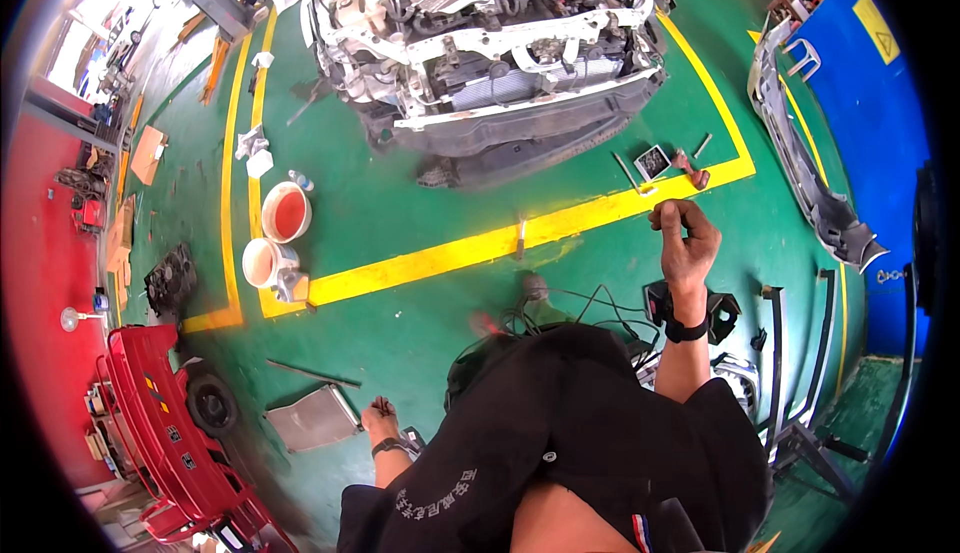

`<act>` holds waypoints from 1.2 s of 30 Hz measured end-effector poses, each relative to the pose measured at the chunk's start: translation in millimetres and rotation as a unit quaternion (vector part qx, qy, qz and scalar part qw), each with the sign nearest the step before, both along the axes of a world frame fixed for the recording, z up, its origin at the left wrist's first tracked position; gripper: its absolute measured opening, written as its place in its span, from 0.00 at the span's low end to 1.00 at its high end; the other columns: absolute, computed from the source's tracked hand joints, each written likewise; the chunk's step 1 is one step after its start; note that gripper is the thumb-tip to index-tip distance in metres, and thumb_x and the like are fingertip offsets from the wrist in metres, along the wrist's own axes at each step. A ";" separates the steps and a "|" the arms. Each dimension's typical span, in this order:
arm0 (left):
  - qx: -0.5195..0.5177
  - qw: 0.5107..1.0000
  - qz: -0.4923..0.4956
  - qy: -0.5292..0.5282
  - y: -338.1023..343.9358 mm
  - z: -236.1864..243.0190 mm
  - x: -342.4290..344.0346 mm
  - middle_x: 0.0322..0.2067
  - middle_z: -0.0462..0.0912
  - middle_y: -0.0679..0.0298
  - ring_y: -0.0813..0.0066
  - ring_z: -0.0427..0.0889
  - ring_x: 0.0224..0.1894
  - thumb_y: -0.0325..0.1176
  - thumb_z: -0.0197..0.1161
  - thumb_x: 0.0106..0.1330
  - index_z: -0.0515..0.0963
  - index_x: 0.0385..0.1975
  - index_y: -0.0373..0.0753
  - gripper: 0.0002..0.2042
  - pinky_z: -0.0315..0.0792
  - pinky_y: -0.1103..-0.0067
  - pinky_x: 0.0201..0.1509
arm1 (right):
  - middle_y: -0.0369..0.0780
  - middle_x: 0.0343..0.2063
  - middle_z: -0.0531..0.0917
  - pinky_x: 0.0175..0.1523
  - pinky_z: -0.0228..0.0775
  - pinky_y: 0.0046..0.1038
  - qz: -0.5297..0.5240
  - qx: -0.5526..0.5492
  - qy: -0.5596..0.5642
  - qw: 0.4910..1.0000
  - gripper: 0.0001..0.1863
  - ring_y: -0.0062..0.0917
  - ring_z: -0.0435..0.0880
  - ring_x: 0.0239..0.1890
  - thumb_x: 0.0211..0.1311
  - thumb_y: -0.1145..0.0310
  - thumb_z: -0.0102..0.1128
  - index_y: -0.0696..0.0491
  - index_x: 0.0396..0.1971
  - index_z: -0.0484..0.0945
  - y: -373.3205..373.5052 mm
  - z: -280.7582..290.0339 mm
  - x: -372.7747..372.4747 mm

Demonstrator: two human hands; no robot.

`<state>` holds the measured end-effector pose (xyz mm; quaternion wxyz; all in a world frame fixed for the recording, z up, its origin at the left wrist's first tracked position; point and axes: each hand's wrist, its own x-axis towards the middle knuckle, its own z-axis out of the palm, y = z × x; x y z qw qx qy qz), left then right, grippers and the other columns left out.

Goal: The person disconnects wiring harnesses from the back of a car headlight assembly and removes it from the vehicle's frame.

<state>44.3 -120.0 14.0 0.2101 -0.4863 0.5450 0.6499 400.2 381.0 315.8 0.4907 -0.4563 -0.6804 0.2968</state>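
My right hand (685, 243) is raised on the right with fingers curled and pinched; anything inside is too small to make out. Beyond it on the floor are a small tray of dark bits (652, 161), a thin rod (626, 171) and a reddish-brown tool (692, 168). My left hand (379, 417) hangs low with fingers curled, contents hidden, near a flat grey radiator (312, 419) and a long bar (312, 373) on the floor. Ahead stands a white car (480, 43) with its front stripped and engine showing. Dark cables (600, 303) lie under me.
Two white buckets (266, 263) stand left on the yellow floor line (420, 266). A red car body part (170, 433) lies lower left by a wheel (210, 398). A long bumper (800, 153) stands along the blue wall (865, 103). A metal frame (775, 353) is at right.
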 end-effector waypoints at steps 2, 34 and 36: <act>-0.015 0.999 -0.045 0.002 -10.6 -0.4 -1.5 0.17 0.68 0.68 0.73 0.67 0.18 0.30 0.39 0.67 0.67 0.27 0.43 0.09 0.62 0.77 0.23 | 0.40 0.23 0.84 0.33 0.74 0.21 0.002 0.003 0.005 1.000 0.10 0.19 0.83 0.26 0.69 0.71 0.60 0.63 0.31 0.80 1.6 -2.2 0.5; -0.002 0.994 -0.080 -0.076 16.9 2.2 16.8 0.16 0.60 0.73 0.76 0.60 0.19 0.31 0.44 0.63 0.59 0.18 0.48 0.10 0.57 0.78 0.27 | 0.37 0.22 0.84 0.30 0.71 0.21 -0.016 0.030 -0.029 0.999 0.06 0.17 0.80 0.24 0.64 0.74 0.64 0.60 0.29 0.83 -2.7 3.2 -13.0; 0.044 0.988 -0.126 -0.076 7.9 -4.1 9.4 0.16 0.57 0.75 0.78 0.58 0.19 0.29 0.44 0.65 0.59 0.17 0.49 0.12 0.56 0.79 0.28 | 0.38 0.21 0.83 0.26 0.69 0.23 -0.017 0.036 -0.035 0.999 0.06 0.18 0.79 0.21 0.63 0.74 0.64 0.60 0.27 0.82 -4.7 5.7 -7.8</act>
